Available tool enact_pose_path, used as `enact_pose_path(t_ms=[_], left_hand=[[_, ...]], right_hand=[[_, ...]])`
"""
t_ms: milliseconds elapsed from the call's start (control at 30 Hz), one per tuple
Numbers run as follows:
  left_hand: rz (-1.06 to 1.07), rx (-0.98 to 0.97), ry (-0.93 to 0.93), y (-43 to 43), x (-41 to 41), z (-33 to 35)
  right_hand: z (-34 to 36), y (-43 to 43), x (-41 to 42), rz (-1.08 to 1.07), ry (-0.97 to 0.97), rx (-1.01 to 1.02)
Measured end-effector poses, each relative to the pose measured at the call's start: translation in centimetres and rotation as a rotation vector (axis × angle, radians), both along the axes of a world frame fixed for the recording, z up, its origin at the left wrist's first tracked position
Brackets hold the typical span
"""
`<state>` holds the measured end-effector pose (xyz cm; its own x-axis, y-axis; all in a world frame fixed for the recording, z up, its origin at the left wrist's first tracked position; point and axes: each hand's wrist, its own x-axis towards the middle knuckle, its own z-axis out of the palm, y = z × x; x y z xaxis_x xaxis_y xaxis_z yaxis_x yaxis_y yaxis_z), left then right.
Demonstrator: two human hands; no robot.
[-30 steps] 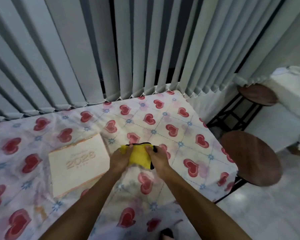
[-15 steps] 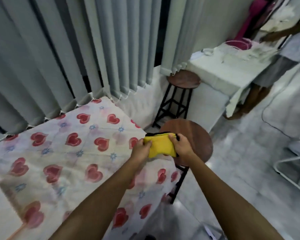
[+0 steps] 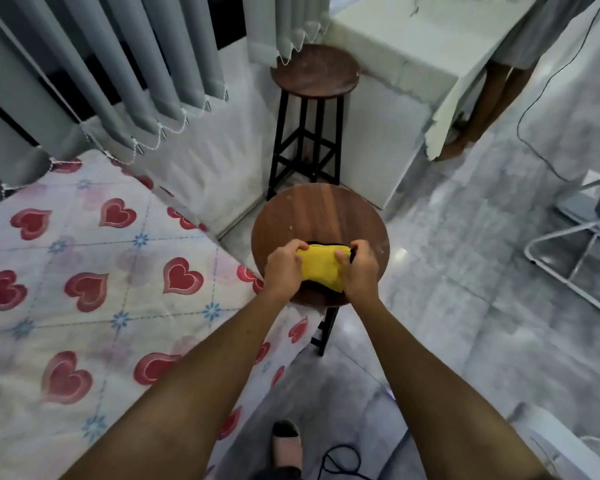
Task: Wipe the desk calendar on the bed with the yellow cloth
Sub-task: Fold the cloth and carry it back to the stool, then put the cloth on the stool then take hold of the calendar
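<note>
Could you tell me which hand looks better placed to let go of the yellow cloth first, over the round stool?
Probably neither: left hand and right hand both grip the yellow cloth evenly over the near stool.

There are no words, numbers, labels or signs to read anywhere here.
</note>
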<state>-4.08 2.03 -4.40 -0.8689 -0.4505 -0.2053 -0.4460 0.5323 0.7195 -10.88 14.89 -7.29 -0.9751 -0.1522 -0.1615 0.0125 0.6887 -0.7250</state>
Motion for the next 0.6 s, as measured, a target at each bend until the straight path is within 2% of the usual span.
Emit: enact_pose_path(t_ms=[133,233,300,433,500,600], left_hand=[[-0.153,-0.165,-0.211,0.7,-0.4,-1.3],[-0.338,-0.556,-0.337,1.3,0.0,-2.2],[-0.474,-0.728,-0.381,1.3,0.1,-2.7],[-0.527,-0.713,-0.441,0.4,0.5,-2.2],[-0.427,-0.636,-0.352,-0.5,1.5,-1.2],[-0.234,-0.560,-0.221,-3.2,4.1,1.2]], right_hand=[[-1.5,1.0,0.6,0.149,0.063,0.170],[-2.1,2.4,1.5,0.422,0.218,0.532],[-1.6,2.7,1.3,0.479,0.162,0.625],[0.2,2.0,0.6,0.562,0.084,0.763],[1.9,0.7,0.5,0.562,0.061,0.759],[4.8,-2.7,1.2,0.605,0.135,0.709]])
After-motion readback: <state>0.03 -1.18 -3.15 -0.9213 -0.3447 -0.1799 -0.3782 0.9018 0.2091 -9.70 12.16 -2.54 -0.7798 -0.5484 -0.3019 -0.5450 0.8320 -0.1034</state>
